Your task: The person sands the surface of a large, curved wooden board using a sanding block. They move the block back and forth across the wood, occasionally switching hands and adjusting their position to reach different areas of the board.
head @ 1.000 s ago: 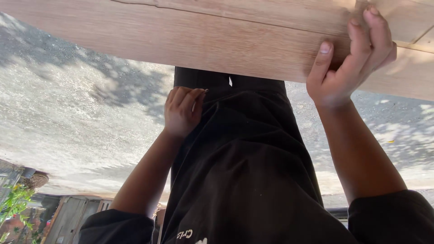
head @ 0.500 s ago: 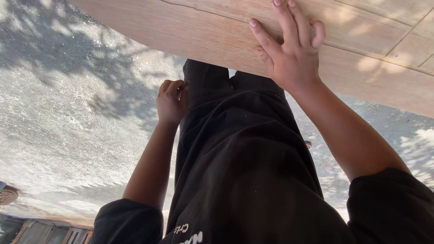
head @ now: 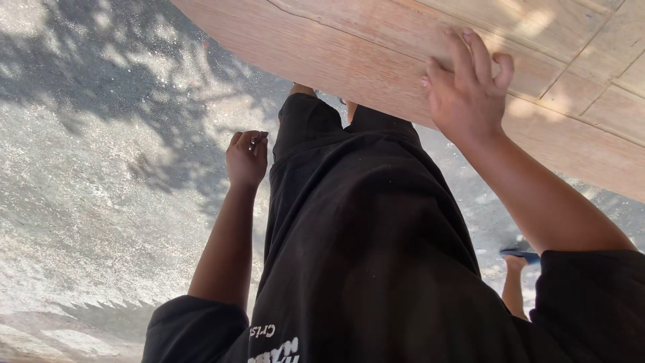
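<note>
Change: since the earlier frame the right hand has slid along the board, and the left hand has dropped lower beside the leg.
Wooden board point(head: 376, 60): pale, jointed planks — spans the top of the view, above the black trousers point(head: 363, 228).
Ground point(head: 101, 188): grey, gritty, dappled with shade.
Right hand point(head: 468, 87): fingers spread — pressed flat on the board's edge.
Left hand point(head: 246, 158): loosely curled, holding nothing, just beside the trousers.

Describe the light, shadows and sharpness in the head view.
Head view: hard sunlight, with dappled leaf shadows on the gravel ground and bright patches on the wooden board; the black clothing is dark and shows little detail; the right hand on the board and the left hand, curled by the thigh, look fairly sharp; the frame looks tilted.
</note>
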